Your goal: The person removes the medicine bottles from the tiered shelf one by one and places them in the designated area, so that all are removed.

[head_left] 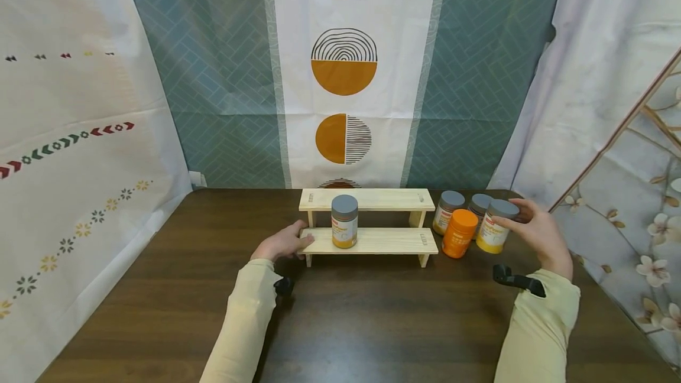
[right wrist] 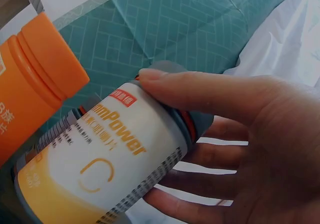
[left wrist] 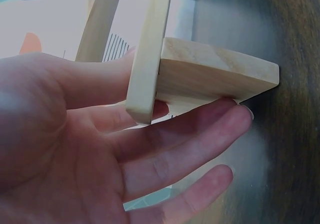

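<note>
Looks like pickup: our right hand [head_left: 541, 235] grasps a jar [head_left: 493, 233], left hand [head_left: 281, 242] pinches the rack [head_left: 388, 242] at its left edge; next probably needs steady carrying.

“Power” and “C” on white-and-yellow jar [right wrist: 95, 159], “B族” on orange jar [right wrist: 37, 78]

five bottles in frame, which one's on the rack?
The grey-capped bottle standing on the lower step, left of centre. The other four bottles are right of the rack, one held by the right hand.
</note>
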`<state>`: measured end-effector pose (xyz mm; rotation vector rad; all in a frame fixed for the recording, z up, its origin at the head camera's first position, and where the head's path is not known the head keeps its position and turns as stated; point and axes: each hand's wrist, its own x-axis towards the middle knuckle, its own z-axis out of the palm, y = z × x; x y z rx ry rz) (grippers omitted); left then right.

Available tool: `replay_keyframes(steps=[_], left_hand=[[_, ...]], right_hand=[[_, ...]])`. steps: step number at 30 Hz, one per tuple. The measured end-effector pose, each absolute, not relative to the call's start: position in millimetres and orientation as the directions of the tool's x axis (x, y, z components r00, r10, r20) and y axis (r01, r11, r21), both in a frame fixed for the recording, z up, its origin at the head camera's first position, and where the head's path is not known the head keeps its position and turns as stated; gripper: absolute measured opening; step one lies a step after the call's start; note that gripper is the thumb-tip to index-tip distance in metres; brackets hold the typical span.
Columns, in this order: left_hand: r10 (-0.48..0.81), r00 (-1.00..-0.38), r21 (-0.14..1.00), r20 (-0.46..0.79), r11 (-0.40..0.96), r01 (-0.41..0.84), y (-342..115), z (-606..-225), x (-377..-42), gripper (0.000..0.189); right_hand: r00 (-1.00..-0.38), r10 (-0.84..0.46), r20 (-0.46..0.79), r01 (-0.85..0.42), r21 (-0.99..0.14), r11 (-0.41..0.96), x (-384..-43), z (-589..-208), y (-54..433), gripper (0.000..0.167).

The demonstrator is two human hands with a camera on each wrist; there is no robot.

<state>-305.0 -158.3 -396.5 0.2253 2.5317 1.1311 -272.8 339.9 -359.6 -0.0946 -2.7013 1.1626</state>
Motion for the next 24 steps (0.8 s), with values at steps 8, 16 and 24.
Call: replay_keyframes(steps=[8,16,24], left_hand=[[0.278,-0.926,0.752,-0.257,0.659,-0.011,-157.5,-396.3,-305.0,0.037],[0.267,-0.928,0.76,-0.26,0.649,-0.026,-157.6,-396.4,-304.8,0.037],[0.287,-0.923,0.756,-0.255,0.654,-0.005,-158.0,-396.4,-302.6,0.041]], right_hand=[[-0.992,0.073,0.1,-0.003,-0.608,0.794,-274.7,-362.7,348.3,0.08],[-0.997,0.026,0.078,-0.021,-0.546,0.838,-273.9,-366.3,353.9,0.075],[-0.999,-0.017,0.045,-0.04,-0.589,0.807,-273.9,-373.5,352.4,0.075]])
